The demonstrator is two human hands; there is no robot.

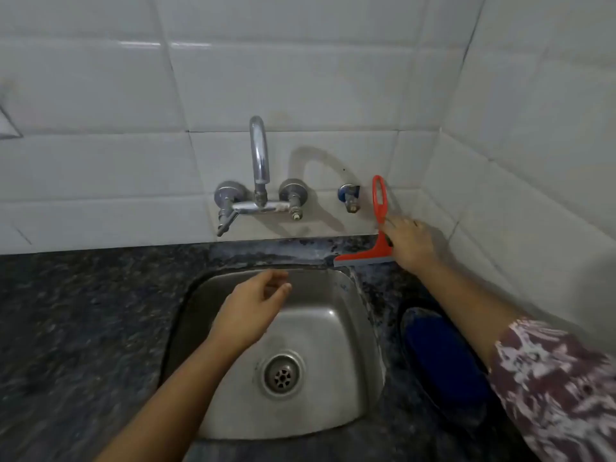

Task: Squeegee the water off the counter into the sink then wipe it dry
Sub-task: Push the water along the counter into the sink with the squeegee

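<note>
A red squeegee [379, 201] stands on its blade on the dark speckled counter [83, 328], leaning against the white tiled wall behind the sink's right corner. My right hand [411, 243] rests against its lower handle and covers the right half of the blade; whether the fingers are closed around it is unclear. My left hand [251, 311] hovers over the steel sink [333, 378], holding nothing, with fingers loosely curled and apart. A dark blue cloth [443, 358] lies on the counter to the right of the sink, partly under my right forearm. Wet streaks show on the counter strip behind the sink.
A chrome wall tap [260, 161] with two valves arches over the sink's back edge. A small blue-capped valve [349, 195] sits on the wall just left of the squeegee handle. The tiled side wall closes in the counter on the right.
</note>
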